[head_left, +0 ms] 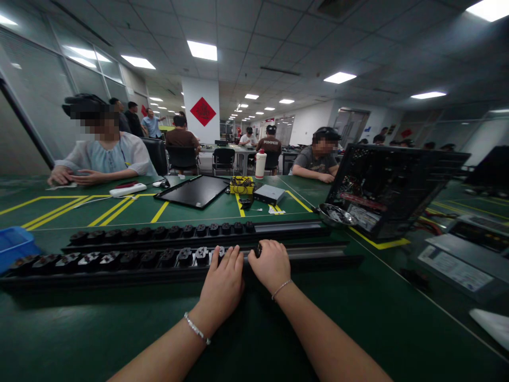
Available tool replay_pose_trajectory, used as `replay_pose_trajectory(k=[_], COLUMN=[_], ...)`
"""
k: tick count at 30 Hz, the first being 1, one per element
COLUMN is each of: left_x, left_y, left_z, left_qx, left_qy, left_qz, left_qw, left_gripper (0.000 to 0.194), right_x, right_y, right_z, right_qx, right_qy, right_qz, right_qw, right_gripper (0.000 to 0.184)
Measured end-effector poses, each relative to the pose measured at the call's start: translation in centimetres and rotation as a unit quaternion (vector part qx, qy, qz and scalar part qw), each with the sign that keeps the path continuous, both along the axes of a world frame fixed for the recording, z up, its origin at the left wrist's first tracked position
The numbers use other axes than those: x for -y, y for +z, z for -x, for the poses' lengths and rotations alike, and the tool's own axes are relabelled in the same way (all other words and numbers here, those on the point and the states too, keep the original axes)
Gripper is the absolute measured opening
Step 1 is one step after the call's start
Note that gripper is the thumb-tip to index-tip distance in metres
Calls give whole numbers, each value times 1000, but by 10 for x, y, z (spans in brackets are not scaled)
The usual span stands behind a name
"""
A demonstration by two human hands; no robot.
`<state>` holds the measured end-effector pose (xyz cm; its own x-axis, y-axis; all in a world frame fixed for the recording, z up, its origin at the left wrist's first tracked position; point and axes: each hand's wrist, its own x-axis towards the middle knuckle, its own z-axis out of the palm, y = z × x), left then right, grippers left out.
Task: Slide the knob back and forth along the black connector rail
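Observation:
Across the green table in front of me lies a long black metal channel [318, 254] with a row of black socket modules [147, 258] set in its left part. My left hand [223, 281] rests on the channel at the right end of that row, its fingers stretched out and lying over the last modules. Just beside it, my right hand [272, 265] has its thumb and fingers closed round a small black socket module [258, 249], mostly hidden by the fingers. Behind runs a second channel [292, 227] with its own row of modules.
To the right stand an opened computer case [393, 185], a metal bowl [336, 215] and a power supply unit [461, 260]. A flat screen panel [194, 191], a yellow basket of cables [242, 185] and a grey drive [269, 194] lie farther back. A blue bin [18, 246] sits left. Two people sit opposite.

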<state>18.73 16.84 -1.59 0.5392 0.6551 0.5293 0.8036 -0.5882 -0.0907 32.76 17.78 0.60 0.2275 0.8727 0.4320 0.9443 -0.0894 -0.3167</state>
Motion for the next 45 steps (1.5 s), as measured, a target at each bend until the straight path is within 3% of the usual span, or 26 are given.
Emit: replay_pose_trajectory(k=[45], left_x=[-1], left_y=[-1], left_z=[0], left_qx=[4], left_qy=[-2], left_qz=[-4], left_qw=[1000], left_gripper=[41], right_x=[-2], right_y=[2], right_z=[-8], right_qx=[17], right_qy=[6], right_qz=[18], right_qw=[1000], right_gripper=[24])
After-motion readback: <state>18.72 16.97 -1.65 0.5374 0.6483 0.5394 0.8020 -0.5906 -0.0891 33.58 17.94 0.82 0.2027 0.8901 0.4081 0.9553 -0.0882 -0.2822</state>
